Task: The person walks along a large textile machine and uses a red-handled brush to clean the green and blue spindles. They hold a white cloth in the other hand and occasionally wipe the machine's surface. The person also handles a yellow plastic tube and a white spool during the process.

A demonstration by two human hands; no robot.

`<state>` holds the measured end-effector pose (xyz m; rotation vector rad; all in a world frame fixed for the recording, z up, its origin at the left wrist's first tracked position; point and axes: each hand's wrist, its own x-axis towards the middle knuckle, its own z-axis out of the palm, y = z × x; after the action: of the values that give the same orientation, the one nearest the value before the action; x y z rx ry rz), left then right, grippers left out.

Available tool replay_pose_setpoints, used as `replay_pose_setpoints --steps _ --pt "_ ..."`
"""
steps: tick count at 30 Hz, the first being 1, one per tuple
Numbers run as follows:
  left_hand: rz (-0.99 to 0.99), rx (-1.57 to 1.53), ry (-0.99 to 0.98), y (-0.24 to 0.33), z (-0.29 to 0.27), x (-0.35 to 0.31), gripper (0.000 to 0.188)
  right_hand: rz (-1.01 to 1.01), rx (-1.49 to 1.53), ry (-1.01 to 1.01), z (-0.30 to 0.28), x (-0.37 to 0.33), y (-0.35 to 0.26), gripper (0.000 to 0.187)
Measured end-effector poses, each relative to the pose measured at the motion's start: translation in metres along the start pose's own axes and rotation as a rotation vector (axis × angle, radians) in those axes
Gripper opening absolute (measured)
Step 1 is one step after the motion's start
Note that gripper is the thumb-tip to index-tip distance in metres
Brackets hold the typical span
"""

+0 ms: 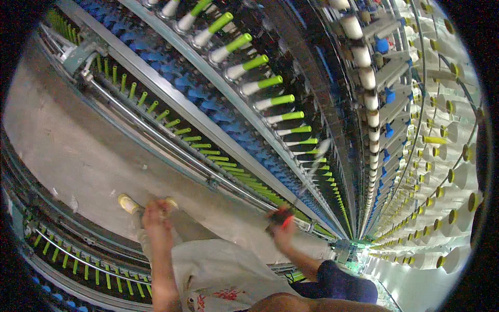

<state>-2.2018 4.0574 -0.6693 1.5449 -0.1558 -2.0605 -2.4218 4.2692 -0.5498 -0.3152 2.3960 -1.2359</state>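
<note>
My left hand [157, 216] is raised over the floor in front of my apron [223, 265], its fingers curled together. Blur hides whatever may be between them. Beside the machine's front rail, my right hand [283, 234] grips a black-and-red handheld tool [280, 216]. A thin rod appears to run up from this tool to a blurred whitish tip [323, 148], close to the row of bobbins. These bobbins [249, 66] have green tops and white yarn wound lower down. Below them stretches a row of bare green tubes [153, 106].
A long metal rail [156, 132] borders the spinning machine beside the grey floor [93, 151]. Behind me another machine [88, 260] carries more green tubes. White rollers [366, 78] line the machine's upper part. Large white yarn cones [452, 151] hang at the right.
</note>
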Motion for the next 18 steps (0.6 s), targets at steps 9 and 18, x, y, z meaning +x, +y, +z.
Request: replay_pose_setpoints --steps 9,18 --pt "0.354 -0.427 0.128 0.166 -0.091 0.077 0.034 -0.165 -0.500 -1.117 0.173 -0.089 -0.021 0.062" --pt "-0.053 1.570 0.337 0.191 -0.424 0.151 0.097 0.348 -0.168 -0.873 0.287 -0.091 -0.106 0.053"
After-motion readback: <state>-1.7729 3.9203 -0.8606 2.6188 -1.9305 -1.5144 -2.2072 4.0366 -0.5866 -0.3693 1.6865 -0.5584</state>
